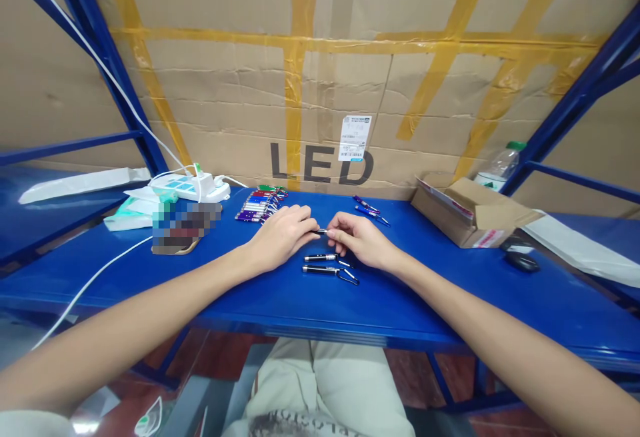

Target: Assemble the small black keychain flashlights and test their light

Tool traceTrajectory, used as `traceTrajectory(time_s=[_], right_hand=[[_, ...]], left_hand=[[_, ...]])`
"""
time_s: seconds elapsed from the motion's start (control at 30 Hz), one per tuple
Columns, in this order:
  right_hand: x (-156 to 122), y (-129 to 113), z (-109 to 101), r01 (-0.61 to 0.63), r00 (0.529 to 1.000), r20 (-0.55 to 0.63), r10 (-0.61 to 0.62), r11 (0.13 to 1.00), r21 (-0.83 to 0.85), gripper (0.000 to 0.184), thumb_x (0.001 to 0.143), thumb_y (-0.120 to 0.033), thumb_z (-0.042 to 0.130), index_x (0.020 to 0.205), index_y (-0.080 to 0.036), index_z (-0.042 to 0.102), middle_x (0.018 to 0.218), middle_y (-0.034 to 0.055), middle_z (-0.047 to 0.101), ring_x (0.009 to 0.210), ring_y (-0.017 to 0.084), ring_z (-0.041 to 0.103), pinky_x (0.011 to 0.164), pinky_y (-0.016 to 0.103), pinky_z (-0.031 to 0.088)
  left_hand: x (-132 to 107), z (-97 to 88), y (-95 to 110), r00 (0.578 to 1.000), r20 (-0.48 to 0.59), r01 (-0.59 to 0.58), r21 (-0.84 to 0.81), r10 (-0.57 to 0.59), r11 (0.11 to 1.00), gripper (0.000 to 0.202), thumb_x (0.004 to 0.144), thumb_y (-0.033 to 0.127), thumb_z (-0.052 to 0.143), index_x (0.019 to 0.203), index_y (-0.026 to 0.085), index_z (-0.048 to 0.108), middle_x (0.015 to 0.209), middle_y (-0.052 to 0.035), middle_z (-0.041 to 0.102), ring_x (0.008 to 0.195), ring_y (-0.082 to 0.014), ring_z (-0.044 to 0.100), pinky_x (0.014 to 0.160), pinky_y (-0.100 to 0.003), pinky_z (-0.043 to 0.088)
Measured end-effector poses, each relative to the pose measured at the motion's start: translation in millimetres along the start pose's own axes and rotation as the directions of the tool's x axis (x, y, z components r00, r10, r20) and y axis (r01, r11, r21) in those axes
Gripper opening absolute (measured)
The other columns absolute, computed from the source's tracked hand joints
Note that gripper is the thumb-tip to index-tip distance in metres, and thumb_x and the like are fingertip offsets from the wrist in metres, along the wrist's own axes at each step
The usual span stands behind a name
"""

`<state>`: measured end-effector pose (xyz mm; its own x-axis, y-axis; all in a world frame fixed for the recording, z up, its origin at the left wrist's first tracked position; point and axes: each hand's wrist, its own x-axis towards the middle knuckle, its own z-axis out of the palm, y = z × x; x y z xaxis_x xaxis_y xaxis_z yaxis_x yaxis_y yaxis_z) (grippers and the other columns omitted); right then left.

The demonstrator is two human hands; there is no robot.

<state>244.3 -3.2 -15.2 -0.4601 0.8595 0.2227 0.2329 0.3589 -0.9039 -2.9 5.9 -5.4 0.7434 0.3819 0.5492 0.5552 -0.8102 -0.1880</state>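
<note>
My left hand [281, 234] and my right hand [356, 237] meet over the blue table [425, 284], both pinched on one small black keychain flashlight [320, 231] between them. Only its short middle part shows between the fingertips. Two more black keychain flashlights [327, 264] lie side by side on the table just in front of my hands. A row of several coloured keychain flashlights [260, 205] lies behind my left hand. Two purple and blue ones [369, 208] lie behind my right hand.
An open cardboard box [470, 214] sits at the right, a plastic bottle [497, 169] behind it and a black mouse [521, 262] beside it. A white power strip [190, 187] with cables and a blurred object [183, 227] lie at the left. A taped cardboard wall marked LED [320, 90] closes the back.
</note>
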Motion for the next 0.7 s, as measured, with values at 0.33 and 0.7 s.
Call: traceTrajectory(time_s=[0.33, 0.7], right_hand=[[-3.3, -8.5, -0.8, -0.037, 0.998, 0.043, 0.037, 0.999, 0.005, 0.042, 0.095, -0.060, 0.073, 0.088, -0.021, 0.063, 0.075, -0.0001, 0.071, 0.058, 0.012, 0.055, 0.053, 0.025, 0.044], [-4.3, -17.1, -6.6, -0.285, 0.957, 0.146, 0.252, 0.914, 0.290, 0.047, 0.079, -0.058, 0.091, 0.080, -0.017, 0.066, 0.066, -0.0032, 0.060, 0.055, 0.008, 0.049, 0.047, 0.021, 0.036]], left_hand=[[0.9, -3.7, 4.4, 0.999, -0.026, -0.042, 0.054, 0.044, 0.998, 0.032, 0.115, 0.034, 0.046, 0.098, 0.018, 0.067, 0.096, -0.0071, 0.061, 0.085, -0.0224, 0.051, 0.076, -0.036, 0.036], [3.6, -8.3, 9.6, 0.997, -0.072, -0.035, 0.046, 0.039, 0.998, 0.032, 0.115, 0.032, 0.047, 0.093, 0.019, 0.067, 0.093, -0.0067, 0.060, 0.084, -0.0221, 0.049, 0.075, -0.037, 0.036]])
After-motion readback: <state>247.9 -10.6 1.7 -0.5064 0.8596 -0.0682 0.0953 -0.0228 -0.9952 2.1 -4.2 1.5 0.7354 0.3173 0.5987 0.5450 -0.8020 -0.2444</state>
